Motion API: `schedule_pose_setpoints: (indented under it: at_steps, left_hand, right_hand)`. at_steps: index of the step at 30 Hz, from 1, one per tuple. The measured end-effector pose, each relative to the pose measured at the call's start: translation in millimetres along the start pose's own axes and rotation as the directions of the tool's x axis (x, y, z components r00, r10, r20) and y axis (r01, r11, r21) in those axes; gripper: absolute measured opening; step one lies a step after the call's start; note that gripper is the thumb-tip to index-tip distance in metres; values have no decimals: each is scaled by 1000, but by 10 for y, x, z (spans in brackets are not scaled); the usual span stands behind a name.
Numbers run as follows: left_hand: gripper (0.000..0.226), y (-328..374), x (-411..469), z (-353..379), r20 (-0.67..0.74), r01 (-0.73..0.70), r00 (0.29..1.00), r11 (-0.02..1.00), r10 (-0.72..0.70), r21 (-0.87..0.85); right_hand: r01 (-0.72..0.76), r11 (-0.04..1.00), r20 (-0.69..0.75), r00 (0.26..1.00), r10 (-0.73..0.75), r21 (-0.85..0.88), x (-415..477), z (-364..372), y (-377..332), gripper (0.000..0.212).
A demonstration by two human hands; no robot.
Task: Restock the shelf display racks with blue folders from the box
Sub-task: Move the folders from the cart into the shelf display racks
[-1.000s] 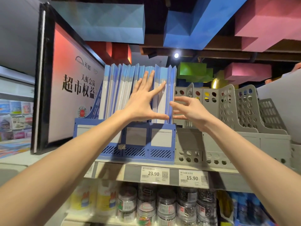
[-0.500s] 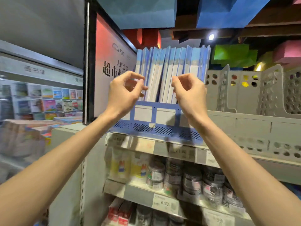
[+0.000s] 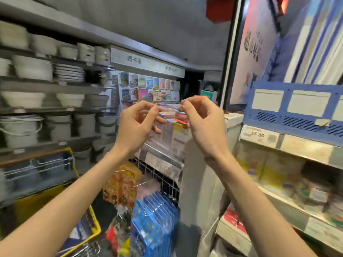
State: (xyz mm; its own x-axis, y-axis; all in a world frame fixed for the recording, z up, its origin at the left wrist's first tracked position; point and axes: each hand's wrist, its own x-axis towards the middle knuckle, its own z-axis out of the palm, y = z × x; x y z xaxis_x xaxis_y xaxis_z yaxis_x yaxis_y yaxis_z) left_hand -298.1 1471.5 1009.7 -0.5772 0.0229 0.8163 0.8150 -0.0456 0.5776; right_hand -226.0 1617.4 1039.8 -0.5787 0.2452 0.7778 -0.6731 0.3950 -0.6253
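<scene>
The blue display rack (image 3: 297, 115) stands on the top shelf at the right edge, and several blue and white folders (image 3: 315, 45) stand upright in it, blurred. My left hand (image 3: 137, 125) and my right hand (image 3: 202, 123) hang in mid-air left of the rack, close together and apart from it. Their fingers are loosely curled and hold nothing. No box of folders shows in this view.
A red and white sign board (image 3: 254, 49) stands just left of the rack. Shelves of white bowls and plates (image 3: 31, 67) fill the left side. Below are a yellow-framed basket (image 3: 92, 229) and hanging blue packets (image 3: 154, 219). The shelf edge (image 3: 259, 136) carries price tags.
My head has turned left, so the rack slid to the right edge. Both hands left the folders, pulled back from the rack and now hold nothing.
</scene>
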Motion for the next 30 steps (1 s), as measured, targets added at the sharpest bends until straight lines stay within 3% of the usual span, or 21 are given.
schedule_pose_setpoints:
  at_steps: [8,14,21,30]
  left_hand:
    - [24,-1294,-354,-1706,-70,229,972,968,-223,101]
    - [17,-2150,-676,-2732,-102,427,904,890,-415,158]
    - [17,-2839,-1294,-3656,-206,635,772,722,-601,273]
    - [17,-3885,-1864,-4477,-275,841,524,438,-806,319]
  right_hand:
    - [-224,971,115,970,214,80,-578,1959,502,5]
    - [-473,877,176,873,454,84,-1053,3210,1029,9]
    - [-707,705,268,691,671,61,-1579,4223,1700,8]
    - [-887,453,380,389,839,-91,-2128,5410,2846,16]
